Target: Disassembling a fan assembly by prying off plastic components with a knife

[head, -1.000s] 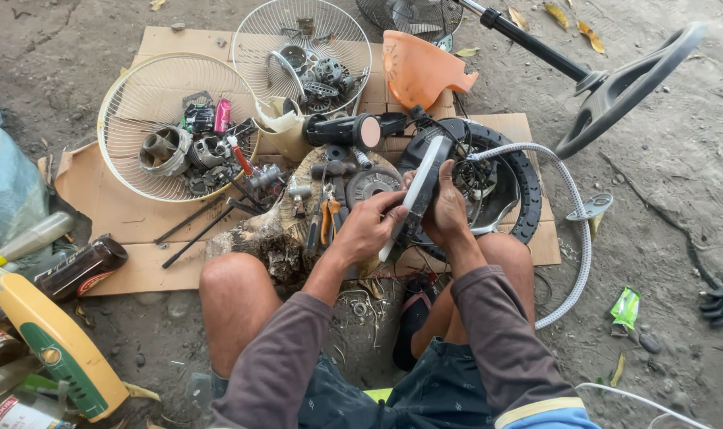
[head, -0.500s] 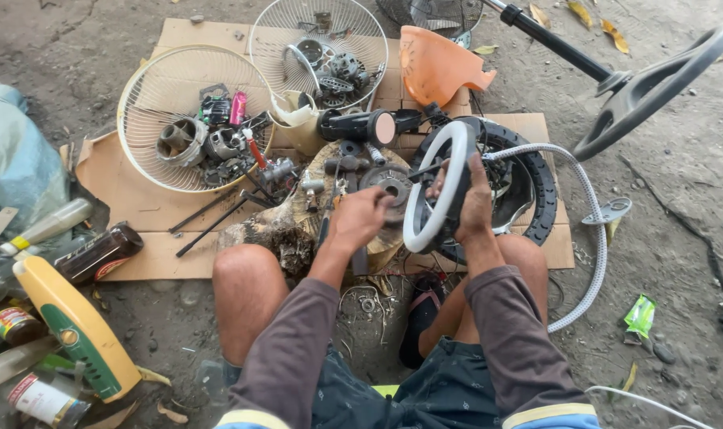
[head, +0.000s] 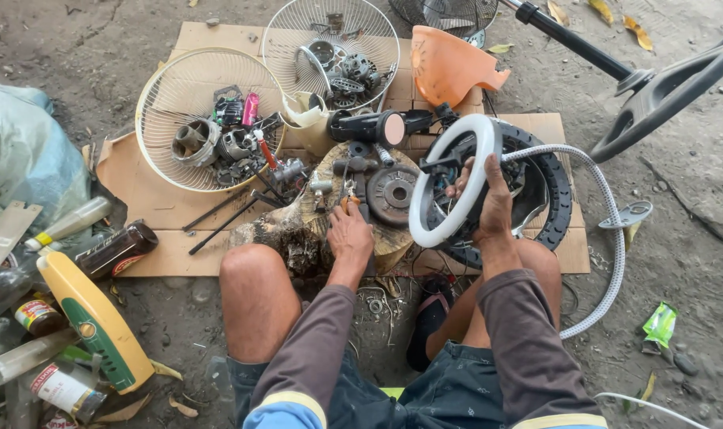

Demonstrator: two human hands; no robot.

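Long brown sleeves with yellow-and-blue banded upper arms; dark blue patterned shorts (knees bare); both hands ungloved, left, right.

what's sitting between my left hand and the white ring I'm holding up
In the head view, a round dark metal disc lies on the wood stump, between the left hand and the white ring gripped by the right hand.
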